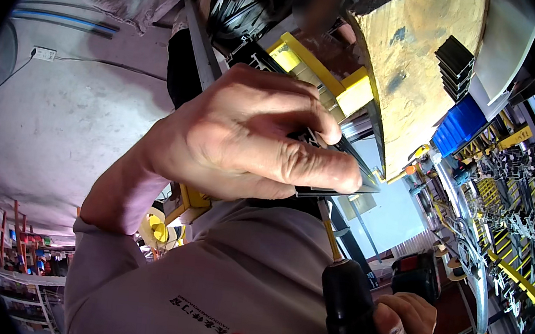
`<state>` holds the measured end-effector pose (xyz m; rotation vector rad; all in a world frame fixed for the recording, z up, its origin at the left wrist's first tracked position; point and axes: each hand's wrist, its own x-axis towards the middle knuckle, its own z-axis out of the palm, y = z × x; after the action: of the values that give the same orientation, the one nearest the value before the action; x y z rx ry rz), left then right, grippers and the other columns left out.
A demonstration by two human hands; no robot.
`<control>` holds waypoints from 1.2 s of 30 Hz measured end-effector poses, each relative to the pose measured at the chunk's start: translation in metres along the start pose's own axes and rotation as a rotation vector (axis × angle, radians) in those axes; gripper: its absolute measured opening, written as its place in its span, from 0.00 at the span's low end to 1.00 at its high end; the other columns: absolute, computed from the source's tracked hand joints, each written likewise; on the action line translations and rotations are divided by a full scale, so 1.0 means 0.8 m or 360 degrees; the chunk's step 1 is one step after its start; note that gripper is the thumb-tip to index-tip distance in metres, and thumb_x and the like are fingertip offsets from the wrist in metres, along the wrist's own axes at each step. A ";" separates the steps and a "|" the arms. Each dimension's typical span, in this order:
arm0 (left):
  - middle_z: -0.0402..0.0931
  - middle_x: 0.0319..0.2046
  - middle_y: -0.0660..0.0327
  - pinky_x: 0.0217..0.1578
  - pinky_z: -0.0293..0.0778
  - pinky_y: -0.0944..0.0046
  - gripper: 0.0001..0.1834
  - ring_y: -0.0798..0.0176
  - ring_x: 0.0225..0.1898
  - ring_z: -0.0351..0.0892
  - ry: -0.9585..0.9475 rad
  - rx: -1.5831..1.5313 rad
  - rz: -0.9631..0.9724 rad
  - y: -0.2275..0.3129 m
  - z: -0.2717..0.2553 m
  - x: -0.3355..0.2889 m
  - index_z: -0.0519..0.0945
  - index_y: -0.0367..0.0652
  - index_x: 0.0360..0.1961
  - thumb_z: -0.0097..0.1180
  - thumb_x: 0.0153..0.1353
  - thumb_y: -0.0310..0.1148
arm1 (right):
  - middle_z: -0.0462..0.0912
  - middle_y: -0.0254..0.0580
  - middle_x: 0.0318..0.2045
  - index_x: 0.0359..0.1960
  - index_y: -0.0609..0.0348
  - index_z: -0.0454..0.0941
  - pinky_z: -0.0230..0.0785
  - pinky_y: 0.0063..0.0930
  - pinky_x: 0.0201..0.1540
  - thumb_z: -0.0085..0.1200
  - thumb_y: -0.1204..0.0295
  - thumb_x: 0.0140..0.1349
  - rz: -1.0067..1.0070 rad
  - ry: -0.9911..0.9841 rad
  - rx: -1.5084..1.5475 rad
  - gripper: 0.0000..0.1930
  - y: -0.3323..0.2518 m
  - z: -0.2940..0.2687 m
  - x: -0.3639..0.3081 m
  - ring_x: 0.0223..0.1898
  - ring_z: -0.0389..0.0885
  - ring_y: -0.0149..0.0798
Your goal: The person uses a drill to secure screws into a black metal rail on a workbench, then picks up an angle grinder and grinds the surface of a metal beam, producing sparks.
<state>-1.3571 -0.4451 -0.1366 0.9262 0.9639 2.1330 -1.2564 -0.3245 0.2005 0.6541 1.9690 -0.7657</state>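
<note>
In the middle of the head view, my left hand (245, 132) is closed, thumb and fingers pinching a dark metal profile (351, 151). Much of that piece lies hidden behind the hand. Lower right, my right hand (404, 325) is wrapped round the grip of a black power drill (347, 306). Its thin, gold-coloured bit (331, 239) points up toward the profile; whether the tip touches it I cannot tell. A black and red block (416, 271), like a battery, shows beside the right hand.
A worn wooden board (419, 85) is at the upper right, with stacked black profiles (455, 66) and a blue bin (460, 128) nearby. Yellow machine parts (317, 65) stand beyond my left hand. Racks of profiles (522, 226) line the right; a power strip (44, 53) lies at left.
</note>
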 end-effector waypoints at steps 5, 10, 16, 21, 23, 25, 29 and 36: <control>0.86 0.39 0.54 0.44 0.80 0.54 0.28 0.54 0.37 0.86 -0.0148 -0.0005 -0.0089 0.005 -0.008 0.008 0.87 0.37 0.48 0.77 0.39 0.27 | 0.84 0.54 0.31 0.65 0.63 0.72 0.77 0.34 0.26 0.63 0.70 0.62 -0.0238 -0.0004 -0.0101 0.29 -0.010 -0.006 0.022 0.25 0.86 0.46; 0.86 0.42 0.49 0.47 0.81 0.51 0.35 0.49 0.41 0.87 -0.0308 0.0101 -0.0122 0.008 -0.017 0.014 0.80 0.26 0.54 0.76 0.43 0.31 | 0.86 0.55 0.32 0.68 0.67 0.70 0.76 0.34 0.24 0.66 0.70 0.57 -0.0327 0.0205 -0.0135 0.36 -0.002 0.009 0.017 0.24 0.86 0.45; 0.82 0.49 0.42 0.47 0.81 0.57 0.45 0.51 0.45 0.86 -0.0011 0.0255 -0.0205 0.010 0.007 0.007 0.72 0.21 0.63 0.75 0.47 0.39 | 0.85 0.50 0.28 0.58 0.69 0.76 0.75 0.32 0.22 0.68 0.70 0.53 -0.0344 0.0171 -0.0118 0.30 0.012 0.017 0.017 0.22 0.85 0.43; 0.82 0.44 0.41 0.44 0.78 0.50 0.31 0.44 0.40 0.83 0.0093 0.0411 -0.0120 0.017 0.011 0.009 0.81 0.24 0.47 0.71 0.46 0.38 | 0.83 0.44 0.25 0.37 0.64 0.83 0.73 0.32 0.21 0.69 0.70 0.47 0.0005 -0.0037 -0.0264 0.16 0.001 0.028 0.002 0.19 0.82 0.42; 0.82 0.42 0.41 0.43 0.78 0.50 0.28 0.44 0.38 0.83 0.0053 0.0410 -0.0158 0.020 0.009 0.008 0.81 0.25 0.42 0.71 0.45 0.37 | 0.84 0.46 0.28 0.45 0.64 0.80 0.74 0.33 0.23 0.68 0.73 0.48 -0.0079 0.0037 -0.0214 0.20 -0.010 0.016 0.008 0.22 0.83 0.44; 0.83 0.38 0.42 0.40 0.78 0.51 0.24 0.44 0.34 0.83 0.0049 0.0376 -0.0139 0.019 0.010 0.013 0.81 0.28 0.39 0.70 0.45 0.36 | 0.85 0.53 0.35 0.67 0.65 0.73 0.75 0.34 0.25 0.66 0.80 0.54 -0.0302 0.0130 0.0045 0.35 -0.012 -0.003 0.023 0.27 0.85 0.48; 0.82 0.35 0.43 0.39 0.78 0.51 0.23 0.46 0.33 0.83 -0.0008 0.0329 -0.0200 0.017 0.003 0.012 0.80 0.29 0.40 0.69 0.45 0.36 | 0.85 0.53 0.34 0.63 0.68 0.77 0.75 0.34 0.25 0.65 0.81 0.55 -0.0296 0.0005 -0.0037 0.30 -0.017 -0.020 0.033 0.27 0.85 0.48; 0.81 0.31 0.45 0.33 0.78 0.55 0.21 0.48 0.28 0.81 -0.0008 0.0366 -0.0204 0.017 0.013 0.014 0.80 0.30 0.36 0.68 0.49 0.38 | 0.85 0.55 0.35 0.62 0.69 0.77 0.76 0.35 0.25 0.64 0.81 0.54 -0.0267 0.0051 0.0090 0.30 -0.008 -0.014 0.029 0.27 0.85 0.48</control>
<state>-1.3588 -0.4403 -0.1168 0.9506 1.2515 1.9402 -1.2774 -0.3172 0.1863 0.5417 2.0567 -0.9204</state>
